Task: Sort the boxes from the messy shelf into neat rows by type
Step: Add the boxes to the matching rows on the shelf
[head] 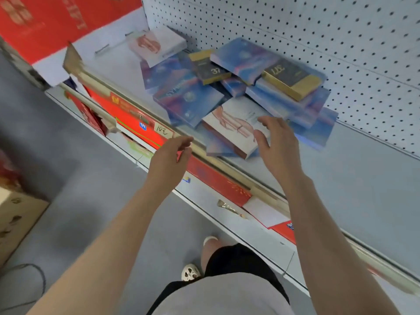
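A jumbled pile of flat boxes lies on the white shelf (354, 178). Several blue-purple boxes (188, 96) overlap each other. Two black-and-gold boxes (212, 70) marked 37 rest on top, the second (293, 78) further right. A white-pink box (229, 130) sits at the front of the pile, and another white-pink box (156, 45) lies apart at the back left. My right hand (276, 144) hovers open just over the front white-pink box, fingers spread. My left hand (170, 155) is open in front of the shelf's edge, holding nothing.
A pegboard back wall (318, 30) rises behind the shelf. A beige rail (218, 164) runs along the front edge with a price tag reading 102 (163, 131). Red boxes (136, 123) fill the shelf below. A cardboard carton (16, 219) stands on the floor at left.
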Demonstrator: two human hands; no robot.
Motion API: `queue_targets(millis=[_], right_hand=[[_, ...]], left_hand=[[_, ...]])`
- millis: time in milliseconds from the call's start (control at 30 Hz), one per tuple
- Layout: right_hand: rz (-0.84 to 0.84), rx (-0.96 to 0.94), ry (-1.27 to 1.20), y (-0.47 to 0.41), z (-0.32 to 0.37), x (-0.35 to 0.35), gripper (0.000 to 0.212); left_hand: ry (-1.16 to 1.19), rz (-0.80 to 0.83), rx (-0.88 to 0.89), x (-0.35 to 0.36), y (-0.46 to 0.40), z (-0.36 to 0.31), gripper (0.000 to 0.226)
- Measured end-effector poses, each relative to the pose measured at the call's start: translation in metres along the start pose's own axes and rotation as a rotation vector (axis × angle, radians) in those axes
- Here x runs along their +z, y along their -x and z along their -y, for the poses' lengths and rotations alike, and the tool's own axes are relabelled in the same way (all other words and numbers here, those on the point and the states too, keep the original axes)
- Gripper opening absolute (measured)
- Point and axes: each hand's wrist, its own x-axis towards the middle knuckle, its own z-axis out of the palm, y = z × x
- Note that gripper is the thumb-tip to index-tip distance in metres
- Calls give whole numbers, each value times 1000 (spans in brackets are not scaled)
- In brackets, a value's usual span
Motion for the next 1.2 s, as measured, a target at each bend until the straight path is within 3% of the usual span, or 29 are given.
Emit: queue_targets(millis=[167, 300, 433, 533, 667, 800, 967, 1200], right_hand=[[-195, 13, 66, -82, 11, 12, 31], [-239, 152, 325, -156, 8, 13, 42], [-110, 529, 471, -192, -9, 16, 67], [-47, 575, 501, -192, -19, 22, 73], [-42, 434, 477, -184, -20, 25, 66], [-60, 400, 309, -174, -19, 8, 48], [29, 742, 343, -170, -26, -19, 92], [-160, 857, 197, -180, -11, -15, 102]], left_hand=[[-82, 37, 137, -19, -97, 8, 29], [-137, 43, 183, -30, -165, -1, 29], [-181, 86, 260, -25, -223, -13, 30], [-198, 178, 342, -5, -257, -27, 38], [-229, 295, 488, 33, -311, -56, 46], [-604, 478, 582, 65, -348, -72, 61], [-691, 612, 626, 62, -352, -70, 79], [-786, 543, 704, 33, -321, -52, 78]])
